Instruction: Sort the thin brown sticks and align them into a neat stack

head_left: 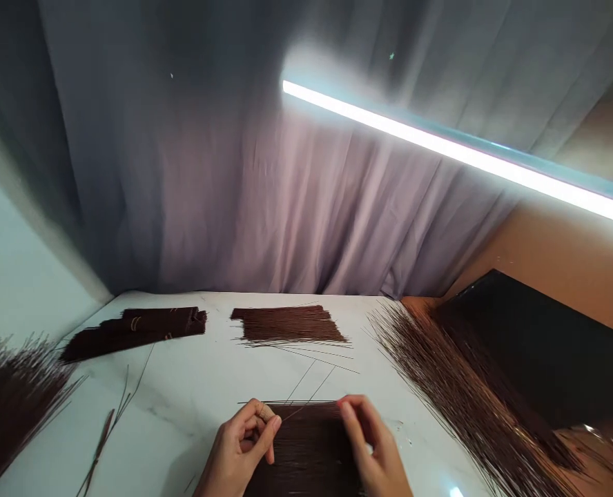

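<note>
A flat layer of thin dark brown sticks [311, 449] lies side by side at the front middle of the white table, between my two hands. Thumb and forefinger of my left hand [241, 445] are pinched over its left part, on a single thin dark brown stick [299, 412] that slants up to the right. My right hand [373, 442] is at the layer's far right corner. Its thumb and forefinger close at the right end of the farthest sticks. Exactly which stick lies between these fingertips is hard to see.
Farther back lie a smaller stick layer [290, 323] with loose sticks before it, and dark bundles [151, 328] with thin bands. Large stick heaps flank the left [16, 414] and right [456, 386]. A black panel [534, 345] leans at right, below a bright tube lamp [441, 145]. A grey curtain [234, 172] hangs behind.
</note>
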Demonstrator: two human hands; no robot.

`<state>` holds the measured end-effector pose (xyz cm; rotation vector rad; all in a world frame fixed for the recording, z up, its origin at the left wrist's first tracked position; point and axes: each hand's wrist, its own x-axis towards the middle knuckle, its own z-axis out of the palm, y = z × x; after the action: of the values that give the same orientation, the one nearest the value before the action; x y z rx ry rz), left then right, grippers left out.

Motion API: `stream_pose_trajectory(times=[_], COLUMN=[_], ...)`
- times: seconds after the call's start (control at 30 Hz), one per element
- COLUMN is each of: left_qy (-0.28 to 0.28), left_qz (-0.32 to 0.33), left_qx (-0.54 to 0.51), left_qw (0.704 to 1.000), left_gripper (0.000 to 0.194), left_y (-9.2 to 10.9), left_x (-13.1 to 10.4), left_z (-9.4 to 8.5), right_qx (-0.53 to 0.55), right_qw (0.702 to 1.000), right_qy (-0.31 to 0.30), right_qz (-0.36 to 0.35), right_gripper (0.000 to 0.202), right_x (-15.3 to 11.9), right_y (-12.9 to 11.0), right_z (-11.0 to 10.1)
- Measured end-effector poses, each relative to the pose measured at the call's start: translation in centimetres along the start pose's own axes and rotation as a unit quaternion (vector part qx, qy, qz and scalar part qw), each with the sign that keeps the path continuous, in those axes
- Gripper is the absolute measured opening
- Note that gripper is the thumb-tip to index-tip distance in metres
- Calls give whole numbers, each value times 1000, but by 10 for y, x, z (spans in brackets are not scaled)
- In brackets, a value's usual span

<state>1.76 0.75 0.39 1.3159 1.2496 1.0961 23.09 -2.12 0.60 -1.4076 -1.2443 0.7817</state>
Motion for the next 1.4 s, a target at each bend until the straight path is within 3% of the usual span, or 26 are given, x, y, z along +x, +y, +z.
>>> stream_pose_trajectory(times=[0.1, 0.17, 0.27, 0.47, 0.77, 1.03, 1.4], left_qy=[-19, -39, -65, -133, -121, -171, -159], left_qz=[-15, -21, -9, 36, 25, 22, 15], left_qx=[-16, -20, -18, 19, 19, 60, 45], left_qw=[1000, 999, 998, 990, 992, 983, 986], left_gripper=[54, 53, 52, 46, 45, 52, 52], left_y=[4, 6, 6, 0, 5, 2, 3], left_x=[-3, -5, -9, -15, -16, -14, -13], left_z=[2, 4, 5, 9, 6, 7, 6], right_qx=[99, 138, 169, 174, 204, 230, 217], right_qw=[991, 985, 982, 982, 975, 970, 972], right_qy=[-54, -59, -37, -49, -41, 19, 2], right_qz=[66, 84, 79, 59, 78, 80, 89], right_gripper=[48, 52, 51, 46, 44, 44, 48], right_x=[-18, -19, -7, 5, 1, -5, -2], right_y=[5, 0, -11, -21, -19, -23, -21], right_z=[29, 36, 26, 0, 5, 8, 7])
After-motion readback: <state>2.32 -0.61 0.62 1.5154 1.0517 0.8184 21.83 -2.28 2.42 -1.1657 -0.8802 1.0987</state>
